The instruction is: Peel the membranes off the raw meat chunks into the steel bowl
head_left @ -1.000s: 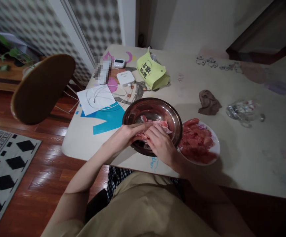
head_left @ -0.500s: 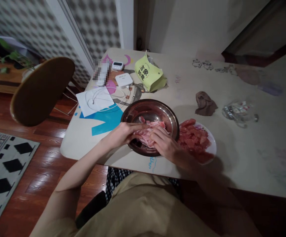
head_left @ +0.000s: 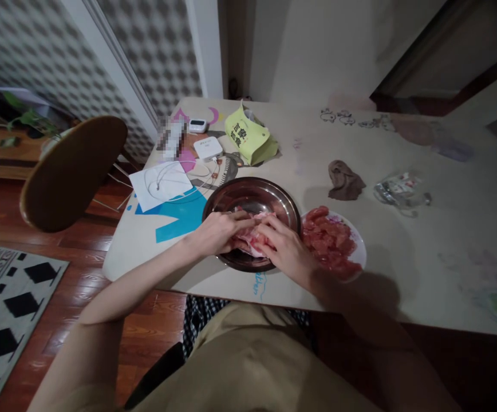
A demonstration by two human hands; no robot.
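Fabric of a plain khaki shirt (head_left: 248,366) covers the person's front, nearest the camera, with a patterned grey, black and cream rug (head_left: 14,320) lying on the floor to the left. Beyond the shirt runs the near edge of a pale, drawn-on table (head_left: 403,274).

Just past that edge, the left hand (head_left: 219,232) and the right hand (head_left: 289,246) meet over a round, dark-rimmed, shiny metal bowl (head_left: 255,197). Both have bent fingers closed on a pink-and-white piece of raw meat (head_left: 252,245), which sits in the near half of the bowl; the left grips its left end, the right pinches its right side. The fingertips are partly hidden by the hands and the meat.

Right of the bowl, close against it in this view, a round white plate (head_left: 361,252) carries a heap of red raw meat slices (head_left: 330,240).

Left of the bowl is a flat bright-blue shape (head_left: 184,217), partly overlapped by a white paper sheet (head_left: 158,184). Farther off on the right rest a crumpled brown cloth (head_left: 345,180) and a transparent object (head_left: 398,189) too blurred to identify. Beyond the bowl are a square white box (head_left: 208,149), a yellow-green pouch with black characters (head_left: 251,136) and, farther back, a small white device with a dark screen (head_left: 197,126).
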